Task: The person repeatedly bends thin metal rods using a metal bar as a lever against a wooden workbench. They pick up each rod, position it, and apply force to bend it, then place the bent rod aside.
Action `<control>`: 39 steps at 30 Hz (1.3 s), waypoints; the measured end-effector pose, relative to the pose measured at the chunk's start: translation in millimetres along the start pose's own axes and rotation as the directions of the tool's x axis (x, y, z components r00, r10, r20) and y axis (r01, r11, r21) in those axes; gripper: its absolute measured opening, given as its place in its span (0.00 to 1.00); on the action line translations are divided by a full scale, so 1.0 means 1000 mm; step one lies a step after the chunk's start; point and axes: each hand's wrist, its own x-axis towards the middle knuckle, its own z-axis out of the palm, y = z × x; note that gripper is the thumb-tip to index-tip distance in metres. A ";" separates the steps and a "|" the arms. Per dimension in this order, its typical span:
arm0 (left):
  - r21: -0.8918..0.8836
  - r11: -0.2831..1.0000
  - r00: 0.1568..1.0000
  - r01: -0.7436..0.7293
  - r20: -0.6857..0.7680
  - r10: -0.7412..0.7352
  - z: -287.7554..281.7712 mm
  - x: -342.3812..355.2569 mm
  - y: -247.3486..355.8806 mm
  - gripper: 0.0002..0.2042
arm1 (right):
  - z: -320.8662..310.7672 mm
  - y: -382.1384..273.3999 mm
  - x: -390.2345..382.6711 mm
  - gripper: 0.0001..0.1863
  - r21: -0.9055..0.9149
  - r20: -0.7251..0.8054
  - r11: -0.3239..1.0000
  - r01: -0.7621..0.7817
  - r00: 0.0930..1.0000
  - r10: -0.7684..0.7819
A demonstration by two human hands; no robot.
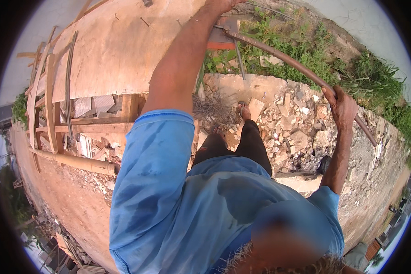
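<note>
My right hand (340, 105) grips a long brown metal pipe (283, 57) that slants from the upper middle down to the right. Its far end meets a metal fitting (226, 29) beside a short grey rod (239, 59) and a red edge (220, 45). My left hand (221, 4) is raised at the top edge of the picture, partly cut off, its fingers curled near a thin bar (269, 11); what they hold cannot be made out. Below my left arm is a pale plywood sheet (105, 50) with several bent nails or short bars on it.
Timber framing (55, 109) with a bamboo pole (86, 162) stands at left. Broken rubble (297, 137) and tangled wire (212, 109) lie around my feet (242, 109). Weeds (287, 68) grow behind a concrete edge (246, 84), along a pale wall (365, 27).
</note>
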 end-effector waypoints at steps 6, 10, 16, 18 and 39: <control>0.029 0.999 0.999 -0.040 -0.028 0.041 -0.002 -0.001 0.007 0.25 | 0.019 -0.006 -0.009 0.38 0.016 -0.068 1.000 -0.023 0.997 0.024; -0.022 1.000 0.998 0.015 0.057 -0.014 -0.004 0.001 0.011 0.24 | 0.011 0.016 0.027 0.40 0.072 -0.061 0.991 0.115 0.992 -0.111; 0.207 0.978 0.999 -0.034 0.031 0.028 0.003 0.004 -0.002 0.24 | -0.004 0.022 0.037 0.40 0.028 0.047 0.991 0.129 0.990 -0.130; 0.199 0.980 0.999 -0.010 0.042 0.001 0.003 0.004 -0.001 0.24 | -0.003 0.015 0.028 0.39 0.047 -0.015 0.992 0.117 0.993 -0.116; 0.158 0.982 0.993 -0.100 -0.053 0.109 0.016 0.020 -0.018 0.27 | 0.007 -0.080 -0.098 0.29 0.065 0.035 0.962 -0.266 0.964 0.264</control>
